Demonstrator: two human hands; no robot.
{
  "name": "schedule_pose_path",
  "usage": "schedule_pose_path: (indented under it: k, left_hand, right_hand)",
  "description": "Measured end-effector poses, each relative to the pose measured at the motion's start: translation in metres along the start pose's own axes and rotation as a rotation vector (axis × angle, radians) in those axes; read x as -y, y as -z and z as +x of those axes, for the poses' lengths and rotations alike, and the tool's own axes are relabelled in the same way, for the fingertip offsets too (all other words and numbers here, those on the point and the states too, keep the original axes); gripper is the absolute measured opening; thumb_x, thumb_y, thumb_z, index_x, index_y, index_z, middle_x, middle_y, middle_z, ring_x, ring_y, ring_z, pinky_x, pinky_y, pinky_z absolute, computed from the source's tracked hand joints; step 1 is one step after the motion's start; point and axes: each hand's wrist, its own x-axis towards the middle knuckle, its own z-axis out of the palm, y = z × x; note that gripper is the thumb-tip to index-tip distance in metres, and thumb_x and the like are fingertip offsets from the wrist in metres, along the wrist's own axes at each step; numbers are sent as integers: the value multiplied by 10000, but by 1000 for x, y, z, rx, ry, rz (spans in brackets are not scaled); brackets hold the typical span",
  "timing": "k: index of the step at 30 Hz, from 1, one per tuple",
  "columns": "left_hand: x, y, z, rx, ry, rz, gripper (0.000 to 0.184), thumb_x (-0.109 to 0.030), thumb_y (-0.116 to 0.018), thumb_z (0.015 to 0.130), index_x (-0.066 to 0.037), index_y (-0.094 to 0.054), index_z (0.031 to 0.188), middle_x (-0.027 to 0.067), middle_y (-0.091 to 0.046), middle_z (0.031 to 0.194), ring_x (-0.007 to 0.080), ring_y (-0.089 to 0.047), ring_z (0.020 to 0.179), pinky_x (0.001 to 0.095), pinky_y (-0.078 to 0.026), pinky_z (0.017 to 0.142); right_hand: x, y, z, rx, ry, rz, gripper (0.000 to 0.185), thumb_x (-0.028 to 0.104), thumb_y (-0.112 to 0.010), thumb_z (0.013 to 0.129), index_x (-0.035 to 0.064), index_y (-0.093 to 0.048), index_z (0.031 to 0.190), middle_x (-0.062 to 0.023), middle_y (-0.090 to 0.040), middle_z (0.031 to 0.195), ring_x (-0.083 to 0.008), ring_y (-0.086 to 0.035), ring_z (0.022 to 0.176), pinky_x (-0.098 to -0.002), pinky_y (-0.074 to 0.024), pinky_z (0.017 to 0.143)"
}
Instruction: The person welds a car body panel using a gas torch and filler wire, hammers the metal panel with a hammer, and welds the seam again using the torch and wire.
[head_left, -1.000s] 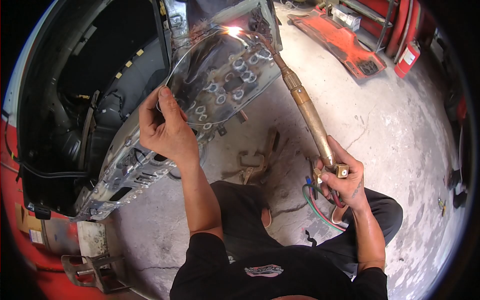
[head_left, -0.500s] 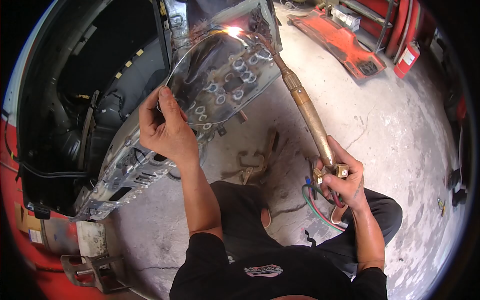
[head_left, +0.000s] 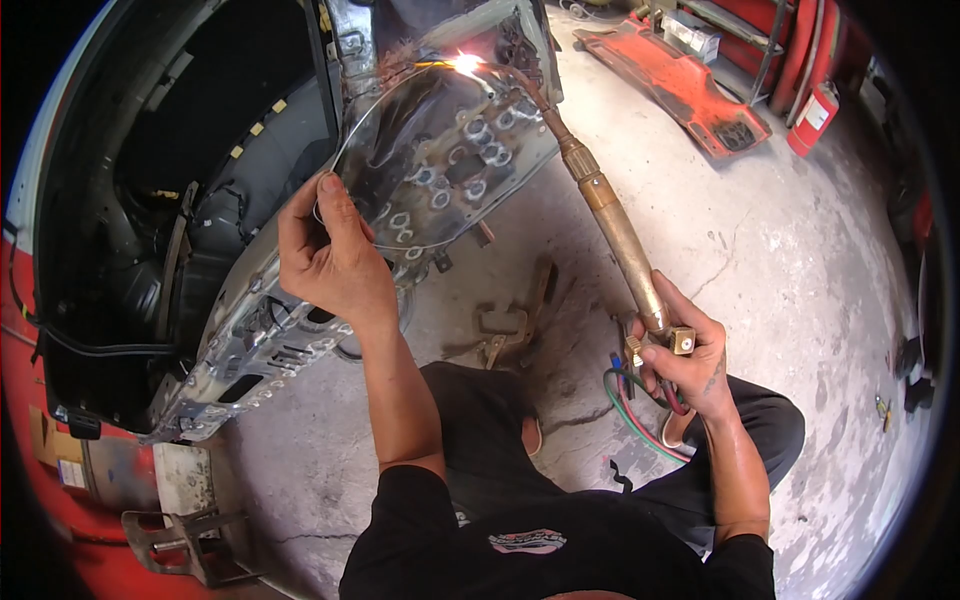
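Note:
My left hand (head_left: 340, 250) pinches a thin, curved filler wire (head_left: 362, 122) between thumb and fingers. One part of the wire arcs up to the bright flame (head_left: 467, 64); another loops below past the hand. In my right hand (head_left: 688, 350) is a brass gas welding torch (head_left: 622, 235), gripped at its valve end, with its nozzle reaching up and left to the glow. The flame plays on a bare metal car body panel (head_left: 460, 180) marked with several round weld spots. Glare hides the exact contact of wire tip and metal.
Green and red hoses (head_left: 635, 420) hang from the torch by my leg. A locking clamp (head_left: 500, 325) lies on the concrete floor (head_left: 830, 300). A red panel (head_left: 670, 80) and a fire extinguisher (head_left: 815, 118) stand upper right. A dark car cavity (head_left: 200, 120) is at left.
The torch has shifted very slightly left, and the glow at its tip looks whiter. My left hand keeps its hold on the wire in nearly the same place.

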Motion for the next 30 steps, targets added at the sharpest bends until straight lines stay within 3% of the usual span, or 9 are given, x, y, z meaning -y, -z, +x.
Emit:
schedule_pose_path:
  k: [16,19,30]
  left_hand:
    - [0,-1,0,-18,1,0,158,-103,-723,970,54,-710,983,19,-607,659,34,-459,489,191,-289,440]
    - [2,2,0,18,4,13,143,-83,-689,991,57,-696,1018,29,-642,736,13,-455,511,180,-307,455]
    - [4,3,0,15,7,9,140,-80,-689,991,57,-697,1019,29,-644,743,14,-451,511,181,-302,457]
  right_hand:
    - [0,0,0,3,2,-1,699,-86,-709,879,14,-451,1520,-115,-659,1042,-119,-649,773,-232,-563,556]
    - [-3,1,0,5,6,-5,698,-82,-711,880,16,-452,1521,-114,-658,1042,-118,-650,779,-232,-563,556]
    - [-1,0,0,6,2,-3,696,-80,-707,886,12,-445,1523,-114,-653,1047,-122,-650,801,-229,-562,560]
